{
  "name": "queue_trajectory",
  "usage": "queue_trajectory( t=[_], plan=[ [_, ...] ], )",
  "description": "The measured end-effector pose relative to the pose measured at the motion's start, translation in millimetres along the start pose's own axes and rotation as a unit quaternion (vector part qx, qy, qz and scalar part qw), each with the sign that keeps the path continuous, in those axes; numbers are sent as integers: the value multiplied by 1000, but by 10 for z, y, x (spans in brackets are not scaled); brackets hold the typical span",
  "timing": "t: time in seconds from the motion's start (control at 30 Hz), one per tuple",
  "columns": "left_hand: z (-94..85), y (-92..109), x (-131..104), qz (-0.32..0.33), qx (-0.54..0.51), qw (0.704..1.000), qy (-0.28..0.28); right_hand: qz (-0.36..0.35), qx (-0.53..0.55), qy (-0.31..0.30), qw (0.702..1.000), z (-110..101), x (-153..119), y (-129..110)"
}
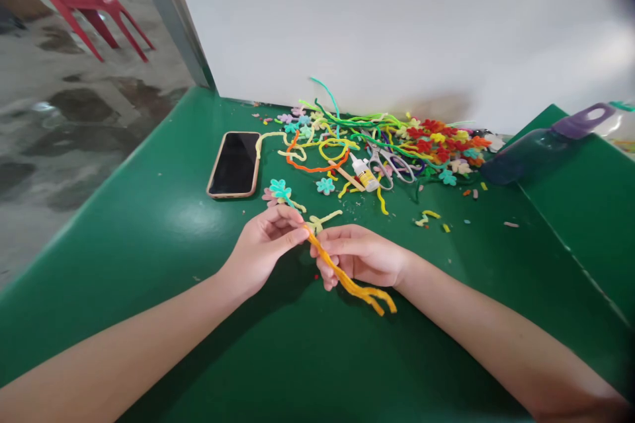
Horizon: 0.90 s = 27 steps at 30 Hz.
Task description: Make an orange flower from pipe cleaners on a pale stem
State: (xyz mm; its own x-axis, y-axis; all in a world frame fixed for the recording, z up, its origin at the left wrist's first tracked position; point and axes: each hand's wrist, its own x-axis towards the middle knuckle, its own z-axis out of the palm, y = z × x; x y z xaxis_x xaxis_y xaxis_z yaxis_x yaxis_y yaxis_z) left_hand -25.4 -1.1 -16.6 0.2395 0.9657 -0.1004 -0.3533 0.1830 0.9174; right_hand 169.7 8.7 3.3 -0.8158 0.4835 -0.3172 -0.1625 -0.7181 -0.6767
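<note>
One bundle of fuzzy orange pipe-cleaner strands (347,283) slants above the smooth green table (238,357), its upper end pinched by the left hand (268,244), the right hand (360,254) gripping just below, seemingly keeping the strands together. Moving room lies nearest the body; multicoloured fuzzy flowers (423,145) crowd the far edge.

The person's left hand (270,241) pinches one end of some orange fuzzy stems (354,287); the right hand (360,254), curled just beside it, seems to touch them too, though its grip is partly hidden. Beyond the left hand lie a turquoise flower (280,190) and a phone (235,165). Beyond the right hand sit a glue bottle (366,176), scissors (376,154) and many red flowers (430,127).
</note>
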Motion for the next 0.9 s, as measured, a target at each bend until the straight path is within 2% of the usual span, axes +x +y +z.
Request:
queue_trajectory(
  t=[0.27, 0.47, 0.57, 0.73, 0.9],
  plan=[
    [8, -2, -6, 14, -1, 1000, -17, 7, 37, 50, 998, 43, 14, 19],
    [28, 1, -33, -13, 0, 996, -83, 50, 34, 20, 998, 81, -6, -34],
    [30, -3, -35, -16, 6, 997, -70, 49, 36, 27, 998, 90, -4, -48],
    [26, -12, -25, -3, 41, 999, -22, 3, -3, 75, 997, 55, 13, -48],
    [42, 15, -32, 13, 109, 994, 6, 10, -47, 87, 995, 43, 18, -42]
  ],
)
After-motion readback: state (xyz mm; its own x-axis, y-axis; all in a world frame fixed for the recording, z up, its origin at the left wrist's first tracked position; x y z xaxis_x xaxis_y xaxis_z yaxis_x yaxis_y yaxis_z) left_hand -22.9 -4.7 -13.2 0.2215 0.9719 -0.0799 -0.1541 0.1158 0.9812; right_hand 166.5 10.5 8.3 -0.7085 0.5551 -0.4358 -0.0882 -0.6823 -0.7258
